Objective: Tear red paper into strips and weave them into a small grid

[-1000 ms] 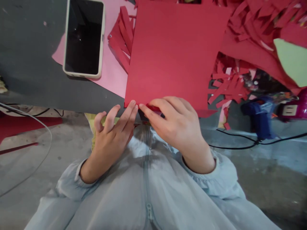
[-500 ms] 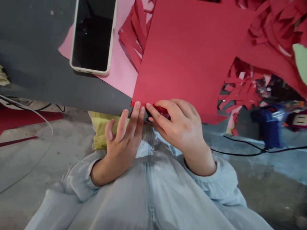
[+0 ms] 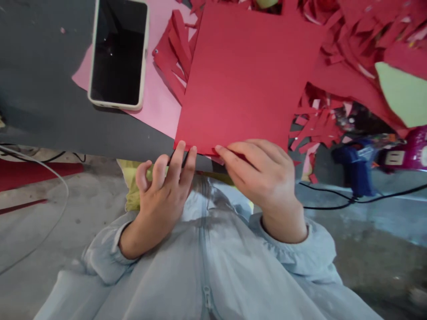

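A large sheet of red paper [image 3: 247, 80] lies on the dark table, and a narrow strip along its near edge looks folded over. My left hand [image 3: 163, 200] is open, its fingers spread, with two fingertips pressing on the sheet's near left corner. My right hand [image 3: 263, 178] is closed at the middle of that same edge. Its index fingertip rests on the folded strip and the other fingers curl in behind. The right thumb is hidden, seemingly beneath the edge.
A phone [image 3: 118, 53] rests on pink paper [image 3: 160, 115] at left. Cut red paper strips [image 3: 180, 40] lie beside it. More red scraps [image 3: 320, 124], a light green piece [image 3: 405, 93], a blue glue gun [image 3: 356, 164] and a black cable [image 3: 328, 207] are at right.
My right hand has slid to the right along the folded edge, away from my left hand. The left fingertips stay at the corner. The whole view has shifted slightly.
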Tool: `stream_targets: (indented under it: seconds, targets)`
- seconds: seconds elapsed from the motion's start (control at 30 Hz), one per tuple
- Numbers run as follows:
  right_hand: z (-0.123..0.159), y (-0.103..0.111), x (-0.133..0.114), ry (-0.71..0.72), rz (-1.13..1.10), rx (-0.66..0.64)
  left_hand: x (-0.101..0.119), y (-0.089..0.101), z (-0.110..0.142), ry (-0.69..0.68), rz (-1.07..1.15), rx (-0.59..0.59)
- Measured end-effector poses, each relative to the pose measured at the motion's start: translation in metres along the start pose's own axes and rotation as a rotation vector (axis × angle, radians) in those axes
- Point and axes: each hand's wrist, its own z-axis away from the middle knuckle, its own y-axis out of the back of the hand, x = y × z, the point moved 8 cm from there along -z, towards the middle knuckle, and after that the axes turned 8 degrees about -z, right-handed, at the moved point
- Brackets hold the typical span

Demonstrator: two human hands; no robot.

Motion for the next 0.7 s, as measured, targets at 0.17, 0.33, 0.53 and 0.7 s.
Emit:
stream_targets:
  seconds: [0.17, 0.33, 0.53, 0.7]
  targets:
    - [0.021, 0.022, 0.025, -0.043, -0.010, 0.107, -0.004, -0.001, 0.000, 0.001, 0.053, 0.005]
    - [0.043, 0.034, 0.040, -0.093, -0.024, 0.190, -0.003, -0.004, -0.003, -0.016, 0.126, -0.033]
    - [0.055, 0.032, 0.042, -0.146, 0.036, 0.167, 0.011, 0.004, -0.015, -0.036, 0.175, 0.006]
    - [0.055, 0.027, 0.041, -0.139, 0.043, 0.140, 0.043, 0.012, -0.030, -0.183, 0.239, -0.002]
